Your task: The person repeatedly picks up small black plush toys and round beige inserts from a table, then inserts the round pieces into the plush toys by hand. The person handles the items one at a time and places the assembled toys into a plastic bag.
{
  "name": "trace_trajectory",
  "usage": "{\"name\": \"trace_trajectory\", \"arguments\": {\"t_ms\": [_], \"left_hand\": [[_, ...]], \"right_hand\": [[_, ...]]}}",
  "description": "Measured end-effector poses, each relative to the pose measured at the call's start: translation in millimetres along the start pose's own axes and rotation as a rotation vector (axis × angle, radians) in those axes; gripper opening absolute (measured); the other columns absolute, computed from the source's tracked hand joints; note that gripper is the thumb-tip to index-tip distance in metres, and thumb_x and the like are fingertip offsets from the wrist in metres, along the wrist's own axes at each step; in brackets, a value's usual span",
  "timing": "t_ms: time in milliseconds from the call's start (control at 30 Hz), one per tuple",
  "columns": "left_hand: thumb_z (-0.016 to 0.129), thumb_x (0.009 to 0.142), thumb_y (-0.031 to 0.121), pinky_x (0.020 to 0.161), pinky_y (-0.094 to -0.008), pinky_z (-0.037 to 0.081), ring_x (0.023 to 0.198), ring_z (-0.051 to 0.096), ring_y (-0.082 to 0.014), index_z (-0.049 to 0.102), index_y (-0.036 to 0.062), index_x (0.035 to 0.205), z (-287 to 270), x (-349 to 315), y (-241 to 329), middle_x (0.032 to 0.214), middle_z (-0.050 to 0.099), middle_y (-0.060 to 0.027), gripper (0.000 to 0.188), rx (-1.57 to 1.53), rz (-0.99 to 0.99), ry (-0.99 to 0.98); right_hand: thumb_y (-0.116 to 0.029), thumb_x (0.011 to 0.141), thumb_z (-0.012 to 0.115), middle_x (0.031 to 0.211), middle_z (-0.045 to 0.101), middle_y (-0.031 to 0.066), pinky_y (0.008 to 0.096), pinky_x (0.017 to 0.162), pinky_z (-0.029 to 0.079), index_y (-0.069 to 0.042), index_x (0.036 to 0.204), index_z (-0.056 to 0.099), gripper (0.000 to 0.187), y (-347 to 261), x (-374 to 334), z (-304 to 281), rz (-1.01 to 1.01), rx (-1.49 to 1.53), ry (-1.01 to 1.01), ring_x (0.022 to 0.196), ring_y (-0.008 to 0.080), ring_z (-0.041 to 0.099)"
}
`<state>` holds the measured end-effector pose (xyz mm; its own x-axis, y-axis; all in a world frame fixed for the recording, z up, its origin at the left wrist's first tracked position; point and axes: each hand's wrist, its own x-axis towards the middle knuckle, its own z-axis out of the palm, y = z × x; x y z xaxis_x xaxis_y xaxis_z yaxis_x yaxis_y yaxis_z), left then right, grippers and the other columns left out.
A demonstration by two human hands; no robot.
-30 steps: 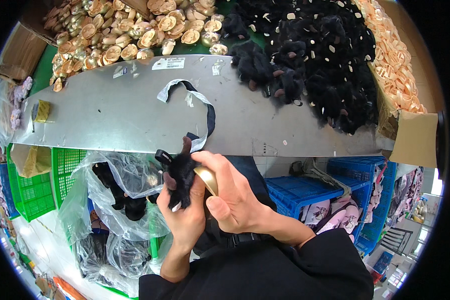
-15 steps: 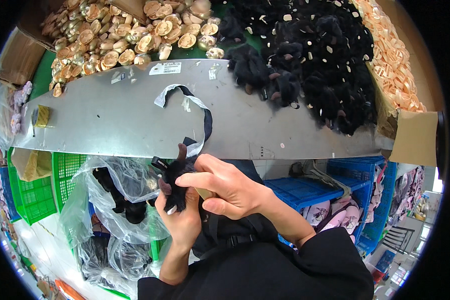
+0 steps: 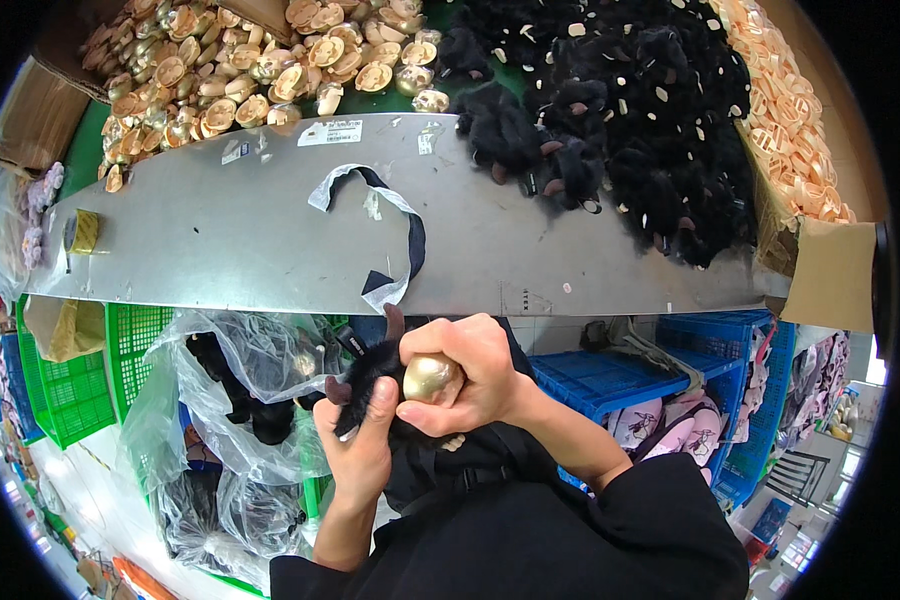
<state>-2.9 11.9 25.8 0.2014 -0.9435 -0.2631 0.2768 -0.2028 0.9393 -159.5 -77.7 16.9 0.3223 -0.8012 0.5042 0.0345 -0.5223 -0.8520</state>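
Note:
Close to my body, off the table's near edge, my left hand (image 3: 358,455) is closed on a small black furry plush piece (image 3: 370,375) with brown horn-like or ear-like tips and a black tag. My right hand (image 3: 482,372) grips a shiny gold rounded shell (image 3: 430,378) right against the fur. Whether the shell is joined to the plush cannot be seen, since fingers cover the place where they meet. A small pale bit shows below the right fingers.
Across the grey metal table (image 3: 250,230) lie a curled black-and-white strip (image 3: 416,240) and a tape roll (image 3: 83,232). Gold shells (image 3: 260,70) pile far left, black plush pieces (image 3: 620,120) far right beside peach plastic parts (image 3: 785,130). Bagged goods (image 3: 240,390) and blue crates (image 3: 600,385) flank me.
My right hand has turned, and the gold shell now shows in it. Its index finger no longer points across the plush. The plush has shifted slightly right and tilted in my left hand.

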Motion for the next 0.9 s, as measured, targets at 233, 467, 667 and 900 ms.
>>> {"name": "trace_trajectory", "arguments": {"t_ms": [233, 467, 667, 900], "left_hand": [[0.069, 0.099, 0.015, 0.085, -0.0296, 0.053, 0.092, 0.066, -0.0132, 0.068, 0.0001, 0.113, 15.3, -3.4, 16.9, 0.103, 0.071, -0.0051, 0.021, -0.411, -0.143, 0.12], [0.068, 0.098, 0.035, 0.098, -0.0399, 0.055, 0.11, 0.068, -0.0266, 0.055, 0.0, 0.135, -0.3, -15.5, -5.4, 0.121, 0.068, -0.0131, 0.053, -0.538, -0.169, -0.063], [0.076, 0.093, 0.03, 0.092, -0.0369, 0.056, 0.103, 0.068, -0.0216, 0.055, 0.0, 0.135, 3.3, -16.9, 1.2, 0.11, 0.069, -0.0094, 0.056, -0.572, -0.179, -0.112], [0.086, 0.083, 0.016, 0.088, -0.0341, 0.059, 0.095, 0.072, -0.0208, 0.057, -0.0044, 0.132, -4.0, -18.0, -2.0, 0.109, 0.072, -0.011, 0.06, -0.675, -0.242, -0.215]], "right_hand": [[-0.024, 0.08, 0.077, 0.071, 0.054, 0.0008, 0.0237, 0.054, 0.036, -0.001, 0.097, 0.06, 0.033, -13.1, -7.6, 6.9, 0.352, 0.307, -0.03, 0.059, 0.0072, 0.046], [-0.025, 0.081, 0.075, 0.073, 0.055, -0.0001, 0.0238, 0.055, 0.035, 0.0, 0.099, 0.061, 0.034, -18.4, -9.1, 5.3, 0.393, 0.361, -0.057, 0.06, 0.0072, 0.046], [-0.027, 0.082, 0.074, 0.077, 0.055, 0.0014, 0.0248, 0.057, 0.036, -0.001, 0.101, 0.061, 0.035, -18.7, -11.1, 4.4, 0.418, 0.365, -0.072, 0.063, 0.0087, 0.047], [-0.022, 0.086, 0.075, 0.073, 0.058, 0.0016, 0.0245, 0.055, 0.039, -0.002, 0.102, 0.059, 0.03, -10.7, -5.0, 6.7, 0.34, 0.376, -0.059, 0.058, 0.0088, 0.05]]}}
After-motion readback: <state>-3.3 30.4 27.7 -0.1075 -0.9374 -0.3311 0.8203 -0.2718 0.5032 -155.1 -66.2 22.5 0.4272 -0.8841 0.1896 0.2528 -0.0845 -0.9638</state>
